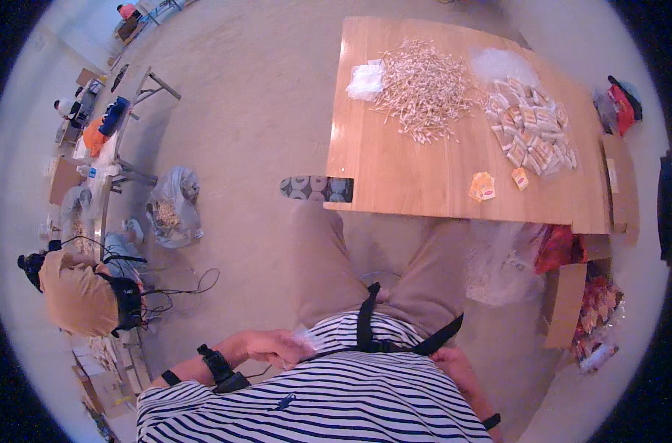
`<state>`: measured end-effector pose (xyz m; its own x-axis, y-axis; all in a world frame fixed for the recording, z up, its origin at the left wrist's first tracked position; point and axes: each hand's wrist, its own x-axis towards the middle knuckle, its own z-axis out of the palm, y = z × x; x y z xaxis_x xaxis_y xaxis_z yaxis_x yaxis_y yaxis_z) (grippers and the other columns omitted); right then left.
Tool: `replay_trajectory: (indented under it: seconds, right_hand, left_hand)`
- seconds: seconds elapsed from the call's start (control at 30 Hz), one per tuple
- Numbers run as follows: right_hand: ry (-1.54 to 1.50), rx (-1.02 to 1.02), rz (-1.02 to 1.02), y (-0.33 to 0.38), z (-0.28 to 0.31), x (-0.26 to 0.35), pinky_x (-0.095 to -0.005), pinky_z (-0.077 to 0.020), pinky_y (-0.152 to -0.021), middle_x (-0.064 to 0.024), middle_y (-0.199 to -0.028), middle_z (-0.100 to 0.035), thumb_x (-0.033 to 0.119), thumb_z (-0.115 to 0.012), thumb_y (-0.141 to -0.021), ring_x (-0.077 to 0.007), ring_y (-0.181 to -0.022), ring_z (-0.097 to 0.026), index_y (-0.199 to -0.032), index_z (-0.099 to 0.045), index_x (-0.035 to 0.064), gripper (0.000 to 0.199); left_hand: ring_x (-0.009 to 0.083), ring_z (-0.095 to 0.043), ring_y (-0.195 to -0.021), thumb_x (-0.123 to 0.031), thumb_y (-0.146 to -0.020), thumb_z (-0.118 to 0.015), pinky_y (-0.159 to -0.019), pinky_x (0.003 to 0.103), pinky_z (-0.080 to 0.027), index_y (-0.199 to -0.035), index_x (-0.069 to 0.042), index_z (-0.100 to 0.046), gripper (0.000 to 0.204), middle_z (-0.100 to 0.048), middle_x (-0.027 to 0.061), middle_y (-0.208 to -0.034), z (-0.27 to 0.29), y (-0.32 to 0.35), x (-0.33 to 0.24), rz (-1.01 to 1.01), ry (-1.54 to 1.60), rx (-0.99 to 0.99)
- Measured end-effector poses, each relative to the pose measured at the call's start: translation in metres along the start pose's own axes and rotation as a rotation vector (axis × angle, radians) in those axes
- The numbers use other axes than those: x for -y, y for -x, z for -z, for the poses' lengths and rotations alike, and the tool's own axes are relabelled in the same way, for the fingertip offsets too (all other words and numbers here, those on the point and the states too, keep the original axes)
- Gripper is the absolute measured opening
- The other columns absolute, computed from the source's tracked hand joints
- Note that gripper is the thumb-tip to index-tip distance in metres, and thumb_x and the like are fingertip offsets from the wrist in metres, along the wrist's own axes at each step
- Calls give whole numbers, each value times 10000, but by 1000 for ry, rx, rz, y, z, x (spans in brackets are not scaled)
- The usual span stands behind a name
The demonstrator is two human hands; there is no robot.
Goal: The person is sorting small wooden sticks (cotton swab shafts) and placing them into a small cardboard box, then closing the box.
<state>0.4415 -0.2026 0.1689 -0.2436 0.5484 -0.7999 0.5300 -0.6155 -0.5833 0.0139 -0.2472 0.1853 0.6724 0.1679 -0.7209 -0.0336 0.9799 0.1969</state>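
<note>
I sit with both hands low at my waist. My left hand [277,347] is closed, its fingers curled round a small, see-through plastic bag [306,341] held against my striped shirt. At my right hip, beside a black strap [440,336], lies my right hand [454,362]; its fingers are mostly hidden. On the wooden table [395,184] in front of me are a loose heap of cotton swabs [424,92] and a pile of packed swab bundles [531,125]. Small orange-and-white cards [483,187] lie near the table's front edge, with a single one [520,178] beside them.
Clear plastic bags [505,66] and a white packet [366,81] lie on the table. Below its right side stand an open cardboard box [568,306] and a big clear bag [502,266]. Left are a filled bag [175,207] on the floor and a seated person [81,292] at another table.
</note>
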Motion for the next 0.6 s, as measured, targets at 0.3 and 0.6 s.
replay_trajectory:
  seconds: [0.3, 0.6]
  right_hand:
    - [-181, 61, -54, -5, 4, -12, -289, -460, -633, -12, -705, -639, 84, -702, -761, -119, -680, -563, -780, -675, 20, 72]
    - [-269, 70, -149, 1, 15, -2, -280, -381, -531, 10, -643, -575, 217, -711, -817, -107, -567, -488, -699, -608, 82, 207]
  left_hand:
    - [-9, -432, -575, -147, -822, -689, -464, 152, -277, -943, -133, -637, 132, -553, -101, -728, 34, -30, 38, -135, -147, -173]
    - [26, -507, -674, -227, -870, -686, -546, 179, -356, -933, -140, -641, 116, -597, -76, -793, 6, -40, 1, -222, -237, -218]
